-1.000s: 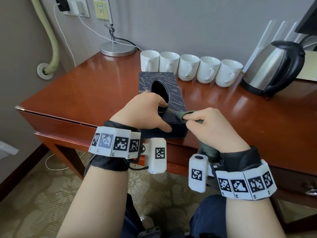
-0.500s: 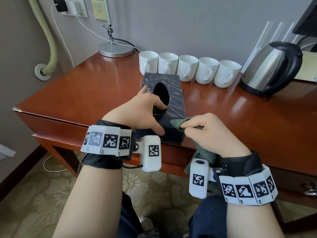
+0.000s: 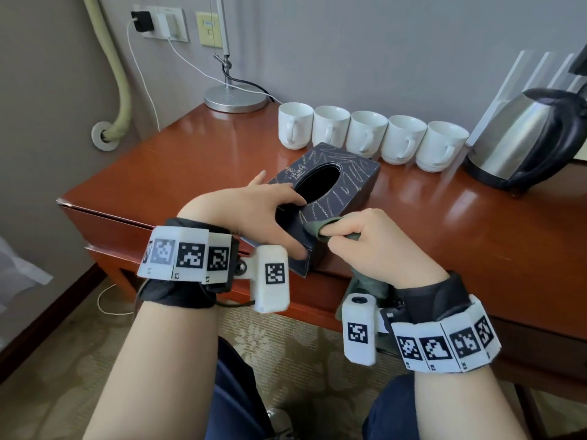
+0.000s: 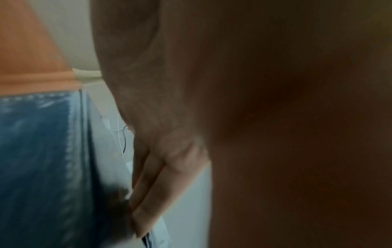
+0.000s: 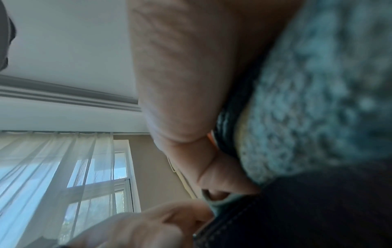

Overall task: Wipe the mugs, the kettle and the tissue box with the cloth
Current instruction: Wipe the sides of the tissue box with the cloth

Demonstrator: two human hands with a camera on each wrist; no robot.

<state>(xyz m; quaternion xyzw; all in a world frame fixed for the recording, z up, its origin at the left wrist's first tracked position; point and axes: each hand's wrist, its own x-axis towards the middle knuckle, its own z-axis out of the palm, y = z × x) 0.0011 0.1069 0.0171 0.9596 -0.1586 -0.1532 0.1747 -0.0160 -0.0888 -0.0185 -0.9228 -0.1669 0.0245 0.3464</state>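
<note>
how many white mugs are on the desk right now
5 white mugs, in one row along the wall between the lamp base and kettle. None looks hidden.

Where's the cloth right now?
In the head view, the green cloth is bunched in the right hand, pressed against the near end of the tissue box that the left hand holds.

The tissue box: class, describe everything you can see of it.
The tissue box is dark, leather-like, with pale scribbled lines, light edge stitching and an oval top opening. It is tilted off the wooden table, near the front edge. The left hand grips it; the right hand presses a green cloth against its near corner.
</note>
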